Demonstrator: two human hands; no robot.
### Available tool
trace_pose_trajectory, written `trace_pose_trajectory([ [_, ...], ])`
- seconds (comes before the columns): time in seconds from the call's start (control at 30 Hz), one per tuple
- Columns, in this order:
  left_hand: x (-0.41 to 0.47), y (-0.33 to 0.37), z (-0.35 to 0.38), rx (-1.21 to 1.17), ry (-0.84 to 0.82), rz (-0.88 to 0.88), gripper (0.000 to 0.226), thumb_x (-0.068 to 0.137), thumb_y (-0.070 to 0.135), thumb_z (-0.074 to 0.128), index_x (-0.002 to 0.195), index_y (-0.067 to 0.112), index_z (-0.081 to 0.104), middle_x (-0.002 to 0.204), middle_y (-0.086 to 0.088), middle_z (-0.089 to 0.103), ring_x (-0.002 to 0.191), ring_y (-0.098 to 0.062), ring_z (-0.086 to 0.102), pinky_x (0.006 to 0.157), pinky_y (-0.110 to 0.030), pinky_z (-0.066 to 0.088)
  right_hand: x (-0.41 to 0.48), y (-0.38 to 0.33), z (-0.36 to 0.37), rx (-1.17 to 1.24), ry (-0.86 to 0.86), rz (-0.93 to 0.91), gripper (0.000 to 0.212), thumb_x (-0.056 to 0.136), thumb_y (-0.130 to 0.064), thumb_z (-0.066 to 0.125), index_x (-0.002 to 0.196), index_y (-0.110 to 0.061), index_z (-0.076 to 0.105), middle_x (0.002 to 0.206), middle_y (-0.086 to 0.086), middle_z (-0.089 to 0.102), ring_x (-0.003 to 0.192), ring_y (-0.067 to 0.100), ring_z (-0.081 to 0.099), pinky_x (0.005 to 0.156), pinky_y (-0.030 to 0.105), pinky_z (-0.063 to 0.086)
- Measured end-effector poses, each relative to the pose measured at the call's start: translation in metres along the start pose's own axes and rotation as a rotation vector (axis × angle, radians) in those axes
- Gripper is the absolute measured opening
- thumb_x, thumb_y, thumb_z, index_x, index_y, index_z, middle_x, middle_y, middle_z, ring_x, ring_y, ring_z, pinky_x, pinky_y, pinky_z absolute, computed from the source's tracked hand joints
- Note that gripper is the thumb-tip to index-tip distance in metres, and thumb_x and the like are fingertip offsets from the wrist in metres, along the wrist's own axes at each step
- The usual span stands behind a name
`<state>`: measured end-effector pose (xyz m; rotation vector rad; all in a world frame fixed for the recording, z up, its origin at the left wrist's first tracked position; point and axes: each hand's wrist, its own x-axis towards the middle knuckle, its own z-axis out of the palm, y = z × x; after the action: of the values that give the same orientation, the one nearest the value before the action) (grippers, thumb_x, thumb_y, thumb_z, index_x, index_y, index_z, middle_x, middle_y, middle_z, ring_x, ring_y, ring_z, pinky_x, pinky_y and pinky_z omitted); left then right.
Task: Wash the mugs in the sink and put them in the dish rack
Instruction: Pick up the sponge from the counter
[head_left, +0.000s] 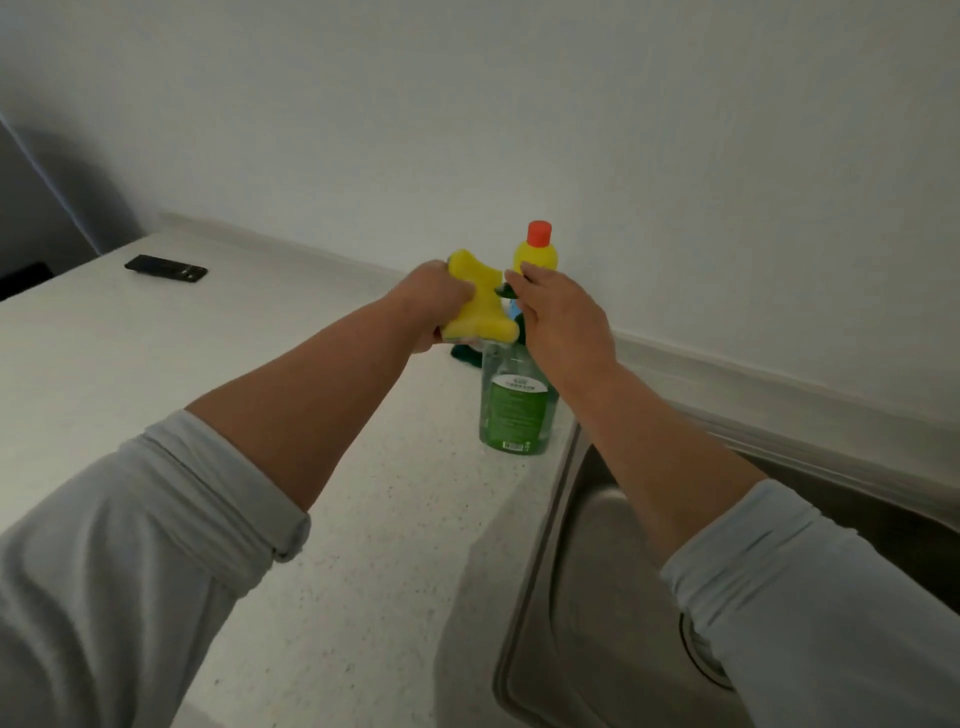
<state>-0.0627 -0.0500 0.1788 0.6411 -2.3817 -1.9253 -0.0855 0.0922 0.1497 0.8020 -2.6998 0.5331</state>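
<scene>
The left hand (436, 306) is grasping a yellow sponge (480, 306), with the fingers clenching round its middle so that the sponge is bulging at both ends. The sponge is being held above the surface (260, 364), just beside the top of a green soap bottle (514, 410).

The right hand (561, 322) is lying over the top of the soap bottle, with the back of the hand facing the camera. The fingers are covering the cap area. Whether they are closing round the top or only pressing on it cannot be told. A dark green spout (501, 291) is projecting from under this hand towards the sponge.

The soap bottle is standing upright on the surface, near the left rim of the sink (587, 571). A yellow bottle (535, 254) with an orange cap is standing behind it, close to the wall.

The sink is occupying the lower right of the view. The right forearm and its pale sleeve (831, 597) are crossing over the basin and hiding part of it. The position of the mugs cannot be told from this view.

A dark phone (166, 268) is lying flat on the surface, well apart, at the far left.
</scene>
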Motion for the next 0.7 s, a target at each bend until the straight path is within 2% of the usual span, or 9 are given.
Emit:
trace_pose_trajectory([
  [0.1, 0.002, 0.010, 0.000, 0.056, -0.026, 0.011, 0.037, 0.094, 0.004, 0.045, 0.131, 0.004, 0.043, 0.125, -0.020, 0.048, 0.109, -0.034, 0.054, 0.089, -0.045, 0.051, 0.001, 0.000, -0.002, -0.061, -0.027, 0.000, 0.047, 0.099, -0.012, 0.038, 0.145, -0.023, 0.034, 0.153, 0.000, 0.031, 0.138, 0.021, 0.029, 0.108, 0.034, 0.029],
  [0.2, 0.000, 0.022, 0.001, 0.090, -0.046, 0.017, 0.028, 0.092, 0.004, 0.046, 0.120, 0.005, 0.049, 0.109, -0.016, 0.051, 0.094, -0.027, 0.056, 0.077, -0.035, 0.052, 0.002, -0.001, -0.006, -0.106, -0.052, 0.002, 0.047, 0.099, -0.016, 0.039, 0.145, -0.024, 0.033, 0.152, -0.001, 0.031, 0.138, 0.021, 0.029, 0.106, 0.035, 0.031],
  [0.33, -0.001, 0.031, 0.002, 0.151, -0.036, 0.000, 0.003, 0.092, 0.006, 0.049, 0.093, 0.006, 0.052, 0.089, -0.009, 0.052, 0.077, -0.018, 0.056, 0.061, -0.029, 0.053, 0.006, -0.005, -0.008, -0.155, -0.062, 0.006, 0.047, 0.098, -0.014, 0.041, 0.143, -0.023, 0.035, 0.148, -0.001, 0.036, 0.132, 0.021, 0.035, 0.099, 0.034, 0.037],
  [0.43, -0.001, 0.033, 0.002, 0.171, -0.020, -0.014, 0.014, 0.091, 0.004, 0.051, 0.078, 0.010, 0.048, 0.084, -0.008, 0.051, 0.079, -0.019, 0.056, 0.072, -0.032, 0.054, 0.007, -0.008, -0.009, -0.172, -0.042, 0.003, 0.042, 0.096, -0.013, 0.044, 0.136, -0.022, 0.043, 0.132, 0.001, 0.049, 0.120, 0.021, 0.044, 0.086, 0.034, 0.043],
  [0.53, -0.004, 0.036, 0.003, 0.153, -0.019, -0.013, 0.013, 0.092, 0.003, 0.050, 0.080, 0.008, 0.048, 0.080, -0.006, 0.049, 0.070, -0.016, 0.054, 0.063, -0.028, 0.053, 0.007, -0.010, -0.010, -0.172, -0.045, 0.000, 0.042, 0.095, -0.012, 0.045, 0.137, -0.021, 0.044, 0.131, 0.001, 0.050, 0.120, 0.022, 0.045, 0.087, 0.035, 0.044],
  [0.63, -0.008, 0.038, 0.004, 0.144, -0.007, -0.028, 0.003, 0.093, 0.003, 0.048, 0.095, 0.005, 0.048, 0.083, -0.008, 0.049, 0.070, -0.016, 0.053, 0.061, -0.029, 0.052, 0.006, -0.011, -0.009, -0.179, -0.042, -0.004, 0.040, 0.096, -0.013, 0.045, 0.135, -0.020, 0.045, 0.127, 0.003, 0.051, 0.118, 0.023, 0.046, 0.085, 0.035, 0.045],
  [0.7, -0.008, 0.036, 0.004, 0.127, -0.001, -0.033, 0.014, 0.093, 0.007, 0.049, 0.107, 0.007, 0.046, 0.095, -0.012, 0.051, 0.077, -0.020, 0.056, 0.060, -0.029, 0.052, 0.004, -0.011, -0.007, -0.179, -0.035, -0.009, 0.037, 0.095, -0.014, 0.046, 0.132, -0.019, 0.047, 0.123, 0.004, 0.052, 0.115, 0.023, 0.047, 0.083, 0.035, 0.045],
])
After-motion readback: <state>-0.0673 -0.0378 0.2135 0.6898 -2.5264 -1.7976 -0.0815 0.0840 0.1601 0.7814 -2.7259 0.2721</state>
